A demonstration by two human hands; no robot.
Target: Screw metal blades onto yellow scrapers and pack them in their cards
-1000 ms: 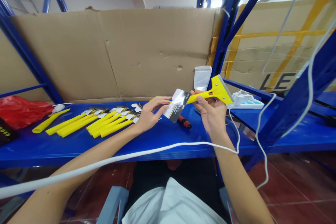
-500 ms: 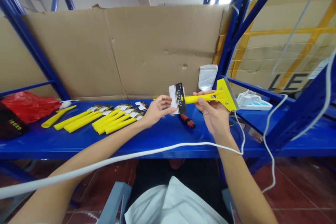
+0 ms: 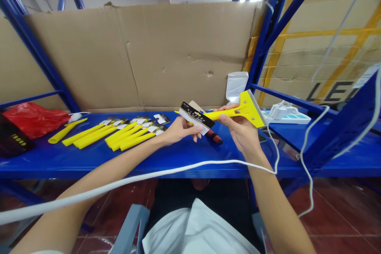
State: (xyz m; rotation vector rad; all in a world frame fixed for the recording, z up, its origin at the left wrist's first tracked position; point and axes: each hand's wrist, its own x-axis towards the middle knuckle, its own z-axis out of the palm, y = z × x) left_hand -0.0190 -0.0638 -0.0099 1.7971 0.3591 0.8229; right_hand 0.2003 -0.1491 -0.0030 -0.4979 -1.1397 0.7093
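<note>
My right hand [image 3: 242, 133] is closed round the neck of a yellow scraper [image 3: 250, 112], whose wide head and metal blade point right. My left hand [image 3: 182, 131] pinches a black-and-white card [image 3: 197, 116] between thumb and fingers. The card is tilted and overlaps the scraper's handle; a yellow tip shows at its left side. Whether the handle passes through the card is hard to see. Below the card, a red-and-black tool handle [image 3: 215, 138] lies on the blue shelf [image 3: 89, 163], partly hidden.
Several yellow handles [image 3: 114, 139] with cards lie in a row at the left, beside a red plastic bag [image 3: 35, 120]. A white power strip [image 3: 293, 117] sits at the right. A white cable [image 3: 178, 171] crosses in front of my forearms. Cardboard [image 3: 184, 55] stands behind.
The card has turned from nearly upright to a slant and moved slightly left with my left hand. The scraper has shifted a little left in my right hand.
</note>
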